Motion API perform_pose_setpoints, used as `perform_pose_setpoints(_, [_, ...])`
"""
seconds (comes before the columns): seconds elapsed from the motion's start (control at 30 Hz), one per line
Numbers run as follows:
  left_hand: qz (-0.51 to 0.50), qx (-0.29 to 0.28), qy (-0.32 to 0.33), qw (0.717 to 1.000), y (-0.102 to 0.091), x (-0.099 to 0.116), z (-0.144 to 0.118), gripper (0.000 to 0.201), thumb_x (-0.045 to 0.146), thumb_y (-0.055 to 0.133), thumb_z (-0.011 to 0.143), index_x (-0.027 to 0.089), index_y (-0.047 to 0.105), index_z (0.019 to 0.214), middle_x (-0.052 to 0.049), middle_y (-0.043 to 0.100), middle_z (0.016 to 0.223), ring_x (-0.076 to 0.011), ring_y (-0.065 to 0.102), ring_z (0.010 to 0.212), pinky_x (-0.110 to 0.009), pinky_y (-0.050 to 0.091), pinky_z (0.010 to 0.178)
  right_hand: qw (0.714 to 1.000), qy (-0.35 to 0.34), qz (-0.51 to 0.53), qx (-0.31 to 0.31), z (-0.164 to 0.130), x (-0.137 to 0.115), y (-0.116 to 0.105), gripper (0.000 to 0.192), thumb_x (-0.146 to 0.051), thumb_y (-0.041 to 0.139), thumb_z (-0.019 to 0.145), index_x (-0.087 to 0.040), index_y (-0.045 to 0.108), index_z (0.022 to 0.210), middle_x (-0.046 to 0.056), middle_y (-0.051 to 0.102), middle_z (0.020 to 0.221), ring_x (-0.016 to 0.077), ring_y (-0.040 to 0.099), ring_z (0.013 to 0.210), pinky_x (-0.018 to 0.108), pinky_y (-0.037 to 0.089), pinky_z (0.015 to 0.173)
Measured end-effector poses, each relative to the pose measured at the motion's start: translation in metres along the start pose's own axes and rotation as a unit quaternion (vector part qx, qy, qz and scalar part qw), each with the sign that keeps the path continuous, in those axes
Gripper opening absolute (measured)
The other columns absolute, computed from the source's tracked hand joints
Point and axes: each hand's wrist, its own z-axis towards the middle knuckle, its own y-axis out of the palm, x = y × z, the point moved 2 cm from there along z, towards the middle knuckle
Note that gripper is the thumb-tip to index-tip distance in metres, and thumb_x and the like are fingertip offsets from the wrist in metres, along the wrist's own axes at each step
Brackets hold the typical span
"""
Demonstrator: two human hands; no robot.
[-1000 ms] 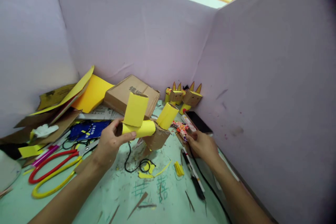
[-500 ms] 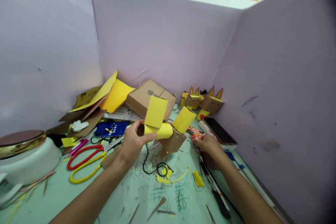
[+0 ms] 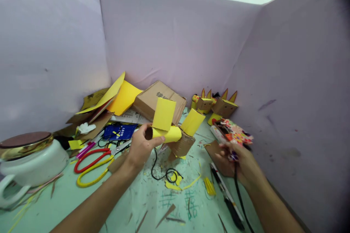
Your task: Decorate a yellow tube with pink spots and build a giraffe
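Note:
My left hand (image 3: 142, 147) is wrapped round a yellow paper-covered cardboard tube (image 3: 171, 134). A flat-sided yellow piece (image 3: 164, 114) stands up from the tube. At its right end, a brown cardboard box piece (image 3: 182, 145) touches or adjoins it, with another yellow piece (image 3: 193, 122) rising from that. On the right, my right hand (image 3: 240, 162) is closed on a floral-patterned corded tool that looks like a glue gun (image 3: 237, 131). Its black cord (image 3: 238, 189) hangs from the grip. The tool covers part of a phone lying behind it.
Red-and-yellow scissors (image 3: 94, 165), a blue packet (image 3: 119, 131) and a white mug (image 3: 32, 164) lie leftward. Behind are yellow sheets (image 3: 123, 98), a cardboard box (image 3: 161, 98) and horned cardboard figures (image 3: 224, 107). A utility knife (image 3: 228, 200) and paper scraps lie in front.
My right hand has lifted the floral glue gun up and to the right, uncovering a brown cardboard piece on the table. My left hand keeps its hold on the tube.

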Motion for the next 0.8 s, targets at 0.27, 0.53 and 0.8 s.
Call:
perform_pose_setpoints(0.27, [0.081, 0.022, 0.011, 0.996, 0.011, 0.017, -0.015, 0.042, 0.027, 0.073, 0.058, 0.015, 0.058, 0.095, -0.006, 0.07, 0.091, -0.0241, 0.064, 0.086, -0.034, 0.049, 0.077, 0.967, -0.139, -0.201, -0.077, -0.095, -0.014, 0.03, 0.022, -0.044, 0.067, 0.074, -0.022, 0.068, 0.07, 0.005, 0.068, 0.068, 0.0226, 0.065, 0.062, 0.03, 0.056, 0.053])
perform_pose_setpoints(0.53, [0.059, -0.006, 0.027, 0.998, 0.018, 0.006, -0.019, 0.041, 0.019, 0.069, 0.059, 0.017, 0.056, 0.097, -0.004, 0.07, 0.089, -0.023, 0.065, 0.087, -0.032, 0.05, 0.077, 0.894, -0.318, -0.285, -0.136, -0.104, -0.019, 0.068, 0.039, -0.04, 0.057, 0.083, -0.027, 0.064, 0.119, 0.004, 0.074, 0.082, 0.0225, 0.07, 0.068, 0.028, 0.058, 0.063])
perform_pose_setpoints(0.8, [0.063, -0.024, 0.032, 0.997, 0.022, 0.002, -0.027, 0.046, 0.03, 0.073, 0.062, 0.018, 0.054, 0.102, -0.006, 0.07, 0.094, -0.0237, 0.065, 0.086, -0.032, 0.05, 0.075, 0.871, -0.342, -0.322, -0.14, -0.089, -0.005, 0.06, 0.044, -0.037, 0.058, 0.083, -0.023, 0.06, 0.124, 0.008, 0.073, 0.108, 0.0274, 0.071, 0.092, 0.032, 0.058, 0.078])
